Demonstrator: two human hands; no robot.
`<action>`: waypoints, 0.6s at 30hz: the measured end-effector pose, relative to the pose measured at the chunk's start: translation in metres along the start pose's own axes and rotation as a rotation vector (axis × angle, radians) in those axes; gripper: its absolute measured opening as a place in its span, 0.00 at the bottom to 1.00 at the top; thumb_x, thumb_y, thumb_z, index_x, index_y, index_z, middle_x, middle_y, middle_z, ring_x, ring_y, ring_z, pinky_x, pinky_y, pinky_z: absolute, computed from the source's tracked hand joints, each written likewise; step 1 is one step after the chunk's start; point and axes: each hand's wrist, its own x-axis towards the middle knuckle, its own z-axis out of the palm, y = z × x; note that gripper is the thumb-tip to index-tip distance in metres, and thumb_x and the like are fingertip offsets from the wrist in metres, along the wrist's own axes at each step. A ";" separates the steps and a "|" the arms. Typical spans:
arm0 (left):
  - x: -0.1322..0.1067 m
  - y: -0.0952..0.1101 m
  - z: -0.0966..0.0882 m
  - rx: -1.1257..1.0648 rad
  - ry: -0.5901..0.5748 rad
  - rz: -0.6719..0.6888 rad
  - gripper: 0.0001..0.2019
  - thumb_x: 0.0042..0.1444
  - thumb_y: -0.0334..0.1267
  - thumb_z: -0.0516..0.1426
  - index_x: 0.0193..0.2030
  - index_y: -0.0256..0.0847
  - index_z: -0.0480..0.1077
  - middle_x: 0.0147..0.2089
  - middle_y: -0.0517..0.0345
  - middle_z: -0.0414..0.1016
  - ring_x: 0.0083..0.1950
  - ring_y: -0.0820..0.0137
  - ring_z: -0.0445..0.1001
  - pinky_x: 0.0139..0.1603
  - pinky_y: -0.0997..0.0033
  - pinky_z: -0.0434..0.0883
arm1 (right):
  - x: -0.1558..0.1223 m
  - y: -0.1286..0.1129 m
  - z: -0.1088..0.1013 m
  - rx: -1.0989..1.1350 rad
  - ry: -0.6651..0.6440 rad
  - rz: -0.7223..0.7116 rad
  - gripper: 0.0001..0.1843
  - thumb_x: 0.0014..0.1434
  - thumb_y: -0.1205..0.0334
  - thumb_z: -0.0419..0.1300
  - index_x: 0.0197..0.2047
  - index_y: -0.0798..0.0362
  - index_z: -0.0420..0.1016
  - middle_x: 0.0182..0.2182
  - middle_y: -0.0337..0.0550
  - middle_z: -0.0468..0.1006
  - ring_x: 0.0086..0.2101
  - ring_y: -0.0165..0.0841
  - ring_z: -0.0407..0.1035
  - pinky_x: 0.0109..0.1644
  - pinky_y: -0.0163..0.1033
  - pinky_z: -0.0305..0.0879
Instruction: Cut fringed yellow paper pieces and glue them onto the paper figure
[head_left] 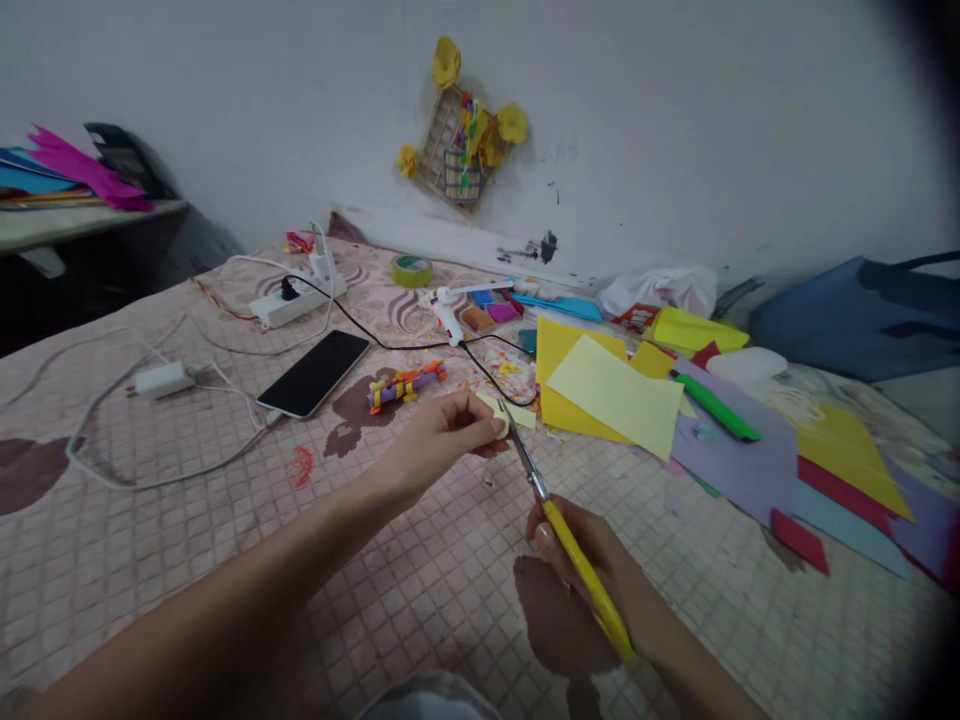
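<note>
My left hand (457, 425) pinches a small piece of pale yellow paper (501, 424) between thumb and fingers. A pair of scissors (574, 550) with yellow handles is in my right hand (589, 540), its fingers wrapped round them. The metal blades point up and to the left and meet the edge of the paper piece. Just behind lies a pale yellow strip (523, 414), partly hidden by the blades. Left of my left hand sits a purple, orange and yellow paper roll (407, 386).
A glue gun (448, 322) with a black cord, a phone (315, 373) on a charging cable, a power strip (298, 296) and green tape (412, 271) lie on the patterned cloth. Coloured sheets (615, 395) and a green cutter (718, 407) spread over the right side.
</note>
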 end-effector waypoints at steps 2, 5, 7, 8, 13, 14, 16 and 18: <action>0.000 0.000 0.000 0.003 0.000 0.001 0.07 0.50 0.35 0.61 0.29 0.35 0.67 0.28 0.60 0.73 0.30 0.76 0.71 0.35 0.73 0.67 | 0.000 0.000 0.000 0.006 0.000 0.003 0.17 0.56 0.46 0.52 0.26 0.52 0.61 0.21 0.35 0.60 0.23 0.29 0.54 0.26 0.35 0.52; 0.000 -0.001 -0.001 0.004 -0.007 0.002 0.07 0.51 0.35 0.61 0.30 0.34 0.67 0.28 0.60 0.73 0.31 0.76 0.71 0.36 0.74 0.67 | 0.000 -0.001 0.000 0.011 0.001 -0.006 0.17 0.56 0.47 0.52 0.26 0.51 0.60 0.21 0.35 0.60 0.23 0.29 0.54 0.27 0.35 0.53; 0.001 -0.002 -0.002 0.004 -0.013 0.001 0.08 0.51 0.36 0.61 0.30 0.34 0.67 0.29 0.59 0.74 0.31 0.76 0.72 0.36 0.74 0.67 | 0.000 -0.002 -0.001 0.011 -0.006 0.011 0.18 0.56 0.46 0.53 0.26 0.51 0.60 0.21 0.34 0.60 0.22 0.29 0.54 0.26 0.34 0.53; 0.001 -0.002 -0.002 0.003 -0.015 0.001 0.08 0.51 0.36 0.61 0.30 0.34 0.67 0.29 0.60 0.74 0.31 0.76 0.72 0.36 0.74 0.67 | 0.000 -0.003 -0.001 0.008 -0.008 0.018 0.18 0.55 0.46 0.53 0.25 0.51 0.60 0.20 0.34 0.60 0.22 0.29 0.54 0.26 0.34 0.53; 0.002 -0.002 -0.002 -0.009 -0.006 -0.003 0.08 0.50 0.36 0.62 0.30 0.35 0.67 0.28 0.61 0.74 0.31 0.76 0.72 0.37 0.73 0.68 | 0.001 -0.003 -0.001 -0.021 -0.002 0.002 0.19 0.56 0.45 0.52 0.26 0.52 0.60 0.21 0.35 0.61 0.23 0.29 0.55 0.27 0.34 0.54; 0.002 -0.002 -0.002 -0.006 -0.006 -0.004 0.08 0.50 0.36 0.62 0.30 0.35 0.67 0.28 0.60 0.74 0.31 0.76 0.72 0.37 0.73 0.68 | 0.001 -0.002 -0.001 -0.021 -0.003 -0.002 0.19 0.56 0.45 0.53 0.25 0.52 0.59 0.21 0.35 0.60 0.24 0.29 0.55 0.27 0.34 0.54; 0.002 -0.002 -0.003 0.001 -0.009 -0.004 0.07 0.50 0.36 0.61 0.30 0.35 0.67 0.29 0.60 0.74 0.31 0.76 0.72 0.37 0.74 0.68 | 0.000 -0.001 -0.002 -0.013 -0.006 -0.001 0.19 0.56 0.45 0.53 0.25 0.51 0.59 0.21 0.34 0.60 0.23 0.29 0.55 0.26 0.34 0.54; 0.002 -0.003 -0.003 0.005 -0.011 0.000 0.07 0.51 0.36 0.61 0.30 0.35 0.67 0.29 0.59 0.74 0.32 0.76 0.72 0.36 0.74 0.68 | 0.000 -0.001 -0.002 -0.006 -0.011 0.009 0.19 0.56 0.45 0.53 0.25 0.51 0.59 0.20 0.34 0.59 0.23 0.29 0.54 0.26 0.34 0.53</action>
